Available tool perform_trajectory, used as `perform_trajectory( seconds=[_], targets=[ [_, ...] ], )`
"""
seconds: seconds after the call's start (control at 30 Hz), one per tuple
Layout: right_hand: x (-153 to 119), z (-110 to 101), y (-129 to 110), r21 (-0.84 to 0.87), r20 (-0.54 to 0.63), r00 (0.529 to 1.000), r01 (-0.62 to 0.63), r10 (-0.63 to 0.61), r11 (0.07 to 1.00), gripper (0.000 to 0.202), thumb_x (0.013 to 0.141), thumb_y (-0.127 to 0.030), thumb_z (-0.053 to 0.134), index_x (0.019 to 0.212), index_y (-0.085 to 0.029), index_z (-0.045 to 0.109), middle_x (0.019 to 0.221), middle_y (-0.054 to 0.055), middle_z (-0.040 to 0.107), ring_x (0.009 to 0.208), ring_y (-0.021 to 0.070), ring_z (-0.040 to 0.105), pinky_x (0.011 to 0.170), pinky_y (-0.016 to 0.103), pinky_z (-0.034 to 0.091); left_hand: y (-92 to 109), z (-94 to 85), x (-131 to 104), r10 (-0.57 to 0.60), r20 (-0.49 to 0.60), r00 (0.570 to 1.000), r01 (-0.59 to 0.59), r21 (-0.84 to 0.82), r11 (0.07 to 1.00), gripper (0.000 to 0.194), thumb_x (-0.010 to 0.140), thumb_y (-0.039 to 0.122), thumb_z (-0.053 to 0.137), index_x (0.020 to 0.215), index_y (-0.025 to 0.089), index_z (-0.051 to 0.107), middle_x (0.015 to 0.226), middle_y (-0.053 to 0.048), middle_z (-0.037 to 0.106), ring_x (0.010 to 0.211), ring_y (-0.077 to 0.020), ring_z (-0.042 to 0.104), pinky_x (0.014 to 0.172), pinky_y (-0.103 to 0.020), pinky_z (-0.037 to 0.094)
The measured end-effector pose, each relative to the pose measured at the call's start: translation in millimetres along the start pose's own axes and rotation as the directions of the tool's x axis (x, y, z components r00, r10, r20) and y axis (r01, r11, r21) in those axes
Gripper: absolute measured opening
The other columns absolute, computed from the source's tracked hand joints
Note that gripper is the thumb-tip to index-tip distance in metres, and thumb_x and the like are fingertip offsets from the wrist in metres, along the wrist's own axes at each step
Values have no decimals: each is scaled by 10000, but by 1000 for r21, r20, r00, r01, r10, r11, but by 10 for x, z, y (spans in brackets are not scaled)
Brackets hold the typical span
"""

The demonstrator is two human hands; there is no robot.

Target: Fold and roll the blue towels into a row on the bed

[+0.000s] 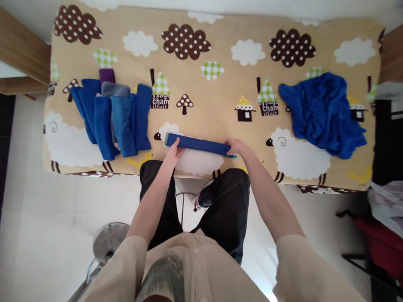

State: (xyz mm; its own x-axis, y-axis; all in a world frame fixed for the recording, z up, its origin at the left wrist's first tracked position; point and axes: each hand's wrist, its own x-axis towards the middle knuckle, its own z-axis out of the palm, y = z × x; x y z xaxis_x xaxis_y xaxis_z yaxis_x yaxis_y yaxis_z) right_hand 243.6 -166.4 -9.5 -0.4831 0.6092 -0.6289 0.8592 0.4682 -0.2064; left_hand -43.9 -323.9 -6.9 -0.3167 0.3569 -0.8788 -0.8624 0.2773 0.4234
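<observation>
Fingers of the left hand and right hand pinch the blue strip near both ends, probably to hold it straight on the printed cover; left of the strip lie folded cloths, right of it a crumpled cloth.

"cham ilfait" on two printed houses across patterned bedcover

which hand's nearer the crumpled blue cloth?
Right. The right hand is left of the crumpled blue cloth, at the closer end of the rolled blue cloth; the left hand is farther left, near the opposite end.
</observation>
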Motion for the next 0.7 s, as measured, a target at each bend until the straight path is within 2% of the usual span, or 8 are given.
perform_trajectory(
  seconds=[0.13, 0.27, 0.4, 0.47, 0.57, 0.63, 0.7],
  targets=[
    [-124, 45, -81, -44, 65, 998, -4, 7, 999, 504, 662, -183, 756, 1164, -186, 717, 1045, 120, 746, 986, 282, 706, 831, 330, 542, 68, 14, -23, 128, 16, 992, -128, -3, 992, 417, 776, 207, 811, 1146, 216, 618, 1144, -86, 700, 1017, -182, 691, 924, -323, 577],
    [-268, 78, -252, -78, 70, 998, 14, -8, 997, 462, 695, -215, 728, 1156, -175, 728, 1028, 115, 751, 968, 271, 701, 822, 304, 521, 195, 31, -160, 217, 140, 966, -210, -63, 976, 416, 762, 208, 809, 1133, 215, 621, 1192, -82, 699, 1051, -174, 677, 983, -360, 544],
    [-379, 190, -649, 0, -19, 998, 66, -66, 998, 463, 692, -212, 724, 1153, -178, 720, 1013, 88, 743, 967, 256, 686, 838, 292, 510, 511, 86, -418, 308, 306, 901, -310, -42, 950, 475, 695, 288, 866, 1108, 218, 642, 1129, -83, 728, 1069, -203, 684, 982, -379, 544],
    [-395, 272, -928, 54, -65, 994, 97, -93, 994, 416, 694, -176, 702, 1109, -167, 722, 1014, 92, 734, 983, 257, 676, 852, 293, 507, 732, 107, -585, 340, 408, 847, -378, 13, 926, 478, 663, 315, 887, 1068, 199, 661, 1079, -87, 739, 1060, -226, 690, 982, -395, 548],
    [-347, 364, -1386, 132, -176, 979, 124, -100, 983, 284, 693, -120, 668, 972, -134, 722, 1042, 132, 713, 1035, 269, 652, 899, 312, 503, 1089, 110, -880, 389, 559, 732, -532, 113, 839, 495, 642, 344, 892, 1059, 183, 678, 1069, -86, 741, 1063, -245, 689, 1002, -415, 543],
    [-282, 378, -1690, 207, -281, 950, 196, -133, 959, 240, 672, -100, 679, 908, -133, 709, 1093, 146, 700, 1076, 277, 631, 947, 333, 496, 1315, 90, -1102, 420, 648, 636, -660, 174, 731, 509, 650, 388, 881, 1070, 177, 687, 1088, -89, 740, 1081, -262, 683, 1007, -432, 542],
    [-215, 357, -1982, 330, -380, 910, 300, -165, 895, 283, 658, -95, 698, 938, -137, 699, 1142, 130, 698, 1078, 264, 631, 962, 341, 499, 1514, 55, -1331, 438, 721, 536, -773, 212, 598, 514, 666, 446, 862, 1069, 172, 700, 1099, -94, 741, 1090, -279, 680, 1001, -445, 545]
  ],
)
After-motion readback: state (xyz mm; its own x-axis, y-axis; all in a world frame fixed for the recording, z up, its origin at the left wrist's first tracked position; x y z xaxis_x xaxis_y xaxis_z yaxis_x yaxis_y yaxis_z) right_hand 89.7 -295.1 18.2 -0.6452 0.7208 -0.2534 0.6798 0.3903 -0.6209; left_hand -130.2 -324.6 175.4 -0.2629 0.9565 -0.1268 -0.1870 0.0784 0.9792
